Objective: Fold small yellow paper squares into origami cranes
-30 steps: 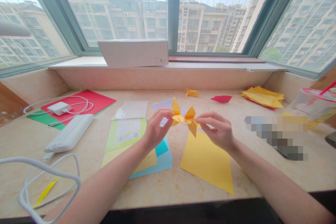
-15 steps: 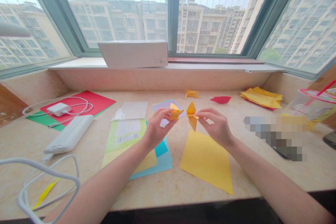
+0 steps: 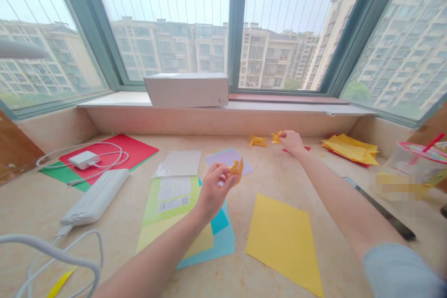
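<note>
My left hand (image 3: 213, 192) is raised over the coloured sheets and pinches a small folded orange paper piece (image 3: 237, 168). My right hand (image 3: 292, 142) is stretched out to the back of the ledge, fingers closed on another folded orange paper piece (image 3: 277, 137). A third folded orange figure (image 3: 258, 140) lies just left of that hand. A red folded paper (image 3: 307, 148) peeks out beside the right wrist. A flat yellow sheet (image 3: 284, 241) lies on the stone ledge (image 3: 272, 181) below my right forearm.
A stack of green, yellow and blue sheets (image 3: 181, 219) lies under my left arm. A white power bank (image 3: 96, 197), charger and cables (image 3: 84, 159) on red paper sit left. A white box (image 3: 187, 89) stands on the sill. Yellow sheets (image 3: 349, 147) and a plastic cup (image 3: 415, 163) are right.
The orange figure held by both hands has come apart into two pieces. My right hand carried one piece away to the back of the ledge; my left hand kept the other. The camera tilted up.
</note>
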The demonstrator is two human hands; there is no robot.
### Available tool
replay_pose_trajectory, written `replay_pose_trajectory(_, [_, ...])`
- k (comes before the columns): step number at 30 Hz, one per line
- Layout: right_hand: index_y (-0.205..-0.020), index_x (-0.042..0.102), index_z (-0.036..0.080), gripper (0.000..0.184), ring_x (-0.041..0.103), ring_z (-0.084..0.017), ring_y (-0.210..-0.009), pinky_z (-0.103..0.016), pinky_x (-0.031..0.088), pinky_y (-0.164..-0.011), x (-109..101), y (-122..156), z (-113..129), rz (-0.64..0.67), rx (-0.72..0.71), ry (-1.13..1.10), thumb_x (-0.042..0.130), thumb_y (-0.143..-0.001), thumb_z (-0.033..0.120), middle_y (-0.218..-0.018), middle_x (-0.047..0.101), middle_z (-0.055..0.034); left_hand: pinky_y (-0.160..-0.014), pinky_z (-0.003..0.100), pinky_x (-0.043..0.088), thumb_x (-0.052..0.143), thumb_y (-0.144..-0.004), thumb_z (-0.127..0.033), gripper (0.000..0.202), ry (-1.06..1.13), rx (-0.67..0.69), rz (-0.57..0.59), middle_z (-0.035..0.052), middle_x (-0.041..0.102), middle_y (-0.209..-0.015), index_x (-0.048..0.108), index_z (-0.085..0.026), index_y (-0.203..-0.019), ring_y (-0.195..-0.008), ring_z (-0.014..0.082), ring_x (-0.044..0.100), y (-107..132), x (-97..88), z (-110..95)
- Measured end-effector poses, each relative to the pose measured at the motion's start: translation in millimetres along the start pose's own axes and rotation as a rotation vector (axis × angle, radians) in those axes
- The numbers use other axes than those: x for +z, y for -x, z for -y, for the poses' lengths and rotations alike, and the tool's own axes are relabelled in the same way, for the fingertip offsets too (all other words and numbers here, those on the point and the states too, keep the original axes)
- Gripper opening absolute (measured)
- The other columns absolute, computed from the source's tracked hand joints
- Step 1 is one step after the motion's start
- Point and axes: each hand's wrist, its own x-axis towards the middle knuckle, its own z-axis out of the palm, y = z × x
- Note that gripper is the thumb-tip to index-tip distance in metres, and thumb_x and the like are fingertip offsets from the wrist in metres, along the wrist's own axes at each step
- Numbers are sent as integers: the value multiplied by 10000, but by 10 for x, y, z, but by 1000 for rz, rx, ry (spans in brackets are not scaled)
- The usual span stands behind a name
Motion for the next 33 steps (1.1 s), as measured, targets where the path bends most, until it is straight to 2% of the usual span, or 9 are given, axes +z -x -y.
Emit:
replay_pose_trajectory(4, [-1237,593,191,299,639,-221,-1049,-424,557,-880,212,-238,97,44,85,14,594,-970,327,-1264,607,-92,-660,259,482,708,-822,-455,298,223,-141,-41,85,583,-1074,634,-167,-805,-842,162,584,-13,28,19])
replay_pose_trajectory(7, [-1239,593,182,310,639,-229,-1054,-427,555,-882,266,-287,166,27,96,-19,605,-963,323,-1260,610,-96,-580,248,432,672,-832,-543,384,369,-254,9,19,623,-736,590,-168,-834,-618,127,541,-23,36,-5])
replay_pose_trajectory(10, [-1243,589,179,314,637,-229,-1058,-435,553,-889,197,-207,233,-20,60,-87,601,-966,326,-1268,604,-98,-593,255,426,714,-794,-555,419,479,-283,7,4,638,-679,583,-160,-839,-573,115,534,-31,45,-53])
replay_pose_trajectory(16, [-1027,745,132,243,684,-250,-1029,-382,497,-935,22,611,581,48,-167,-342,611,-896,287,-1074,750,-132,-677,272,452,777,-774,-452,403,689,-302,-3,26,696,-806,641,-165,-1023,-649,123,593,-32,54,-109])
replay_pose_trajectory(20, [-1004,773,196,333,721,-199,-805,-309,550,-701,38,1506,905,321,-343,-521,569,-909,441,-920,781,-68,-752,272,467,830,-733,-359,346,779,-320,28,23,716,-868,666,-182,-981,-744,133,636,-22,55,-111])
replay_pose_trajectory(23, [-1091,749,209,483,700,-186,-793,-302,535,-665,30,1983,1063,597,-369,-831,441,-961,557,-920,765,-72,-753,269,469,830,-739,-342,330,749,-296,63,30,719,-879,665,-175,-971,-777,143,644,-15,63,-110])
replay_pose_trajectory(26, [-1065,767,216,397,625,-151,-694,-278,482,-631,-14,2171,1097,576,-365,-963,588,-903,531,-841,747,-44,-719,267,476,825,-744,-362,385,674,-258,58,26,697,-936,639,-182,-1030,-752,136,643,-9,70,-116])
replay_pose_trajectory(29, [-988,790,199,335,578,-143,-650,-291,461,-638,-28,2182,1035,462,-227,-1079,721,-812,476,-785,743,-36,-734,275,491,826,-739,-388,433,577,-263,37,36,669,-1020,615,-174,-1051,-768,132,651,0,76,-109])
replay_pose_trajectory(33, [-947,782,181,349,620,-164,-683,-319,485,-681,24,2141,934,344,-56,-1193,833,-690,412,-812,762,-51,-723,297,499,800,-747,-470,453,528,-354,93,43,688,-864,612,-143,-999,-712,146,651,9,79,-75])
